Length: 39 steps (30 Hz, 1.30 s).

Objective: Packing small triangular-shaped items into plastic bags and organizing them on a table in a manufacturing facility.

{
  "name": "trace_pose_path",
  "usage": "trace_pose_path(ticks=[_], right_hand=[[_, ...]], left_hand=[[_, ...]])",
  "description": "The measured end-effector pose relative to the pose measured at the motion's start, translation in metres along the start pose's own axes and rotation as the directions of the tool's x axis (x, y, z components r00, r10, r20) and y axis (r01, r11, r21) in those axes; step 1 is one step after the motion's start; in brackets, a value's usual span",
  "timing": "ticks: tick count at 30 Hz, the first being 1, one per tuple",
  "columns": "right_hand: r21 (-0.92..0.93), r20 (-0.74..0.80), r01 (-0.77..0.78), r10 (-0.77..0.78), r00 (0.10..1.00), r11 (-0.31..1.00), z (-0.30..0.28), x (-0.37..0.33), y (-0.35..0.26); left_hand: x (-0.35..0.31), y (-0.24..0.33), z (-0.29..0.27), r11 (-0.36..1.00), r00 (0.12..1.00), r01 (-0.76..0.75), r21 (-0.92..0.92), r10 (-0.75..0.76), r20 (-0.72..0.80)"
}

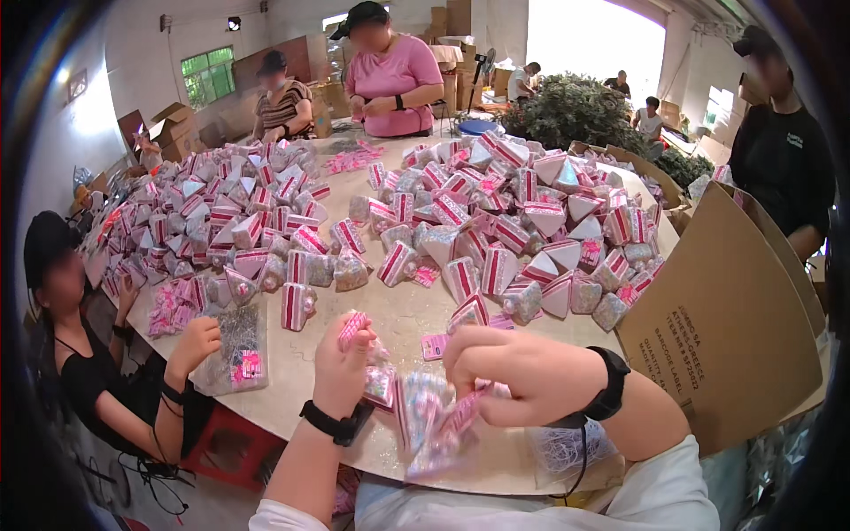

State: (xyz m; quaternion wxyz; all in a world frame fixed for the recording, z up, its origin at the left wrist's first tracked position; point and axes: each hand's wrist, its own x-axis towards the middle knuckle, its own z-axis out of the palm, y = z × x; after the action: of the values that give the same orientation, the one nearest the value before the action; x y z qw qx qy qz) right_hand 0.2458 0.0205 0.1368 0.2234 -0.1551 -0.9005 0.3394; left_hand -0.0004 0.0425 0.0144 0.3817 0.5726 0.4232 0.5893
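My left hand (338,370) is closed, thumb up, around a small pink-and-white patterned piece (353,327), perhaps a tag. Just beside its palm, a glittery cake-slice ornament (381,386) shows in part; I cannot tell whether the hand touches it. My right hand (522,376) pinches a pink tag-like piece (462,411), blurred by motion. Under those fingers lies a smeared heap of pink and pale glittery pieces (425,434). Flat on the table beyond the right knuckles is a pink card (434,346). Another cake-slice ornament (468,312) rests just past it.
Large piles of pink-and-white cake-slice ornaments (531,221) cover the table (329,305). A tall cardboard box (726,301) stands at the right. Clear bags of thin strands lie left (232,341) and near my right forearm (567,449). A co-worker's hand (197,343) is at the left bag.
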Motion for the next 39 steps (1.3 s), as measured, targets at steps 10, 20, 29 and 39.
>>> trace_pose_path(ticks=[10,20,29,39], right_hand=[[-0.318,-0.302,-0.012,-0.09,0.949,0.948,0.044,0.023,0.025],[-0.141,-0.508,-0.17,0.076,0.858,0.975,0.056,0.015,0.03],[-0.278,-0.473,-0.015,-0.124,0.872,0.96,0.056,0.009,0.037],[-0.265,-0.434,-0.026,-0.095,0.896,0.964,0.052,0.006,0.027]], left_hand=[[-0.027,0.039,0.035,0.757,0.825,0.474,-0.449,-0.204,0.527],[-0.036,0.042,0.047,0.823,0.844,0.389,-0.413,-0.139,0.518],[-0.039,0.048,0.033,0.835,0.715,0.504,-0.223,-0.258,0.649],[-0.043,0.053,0.04,0.861,0.778,0.492,-0.126,-0.371,0.507]])
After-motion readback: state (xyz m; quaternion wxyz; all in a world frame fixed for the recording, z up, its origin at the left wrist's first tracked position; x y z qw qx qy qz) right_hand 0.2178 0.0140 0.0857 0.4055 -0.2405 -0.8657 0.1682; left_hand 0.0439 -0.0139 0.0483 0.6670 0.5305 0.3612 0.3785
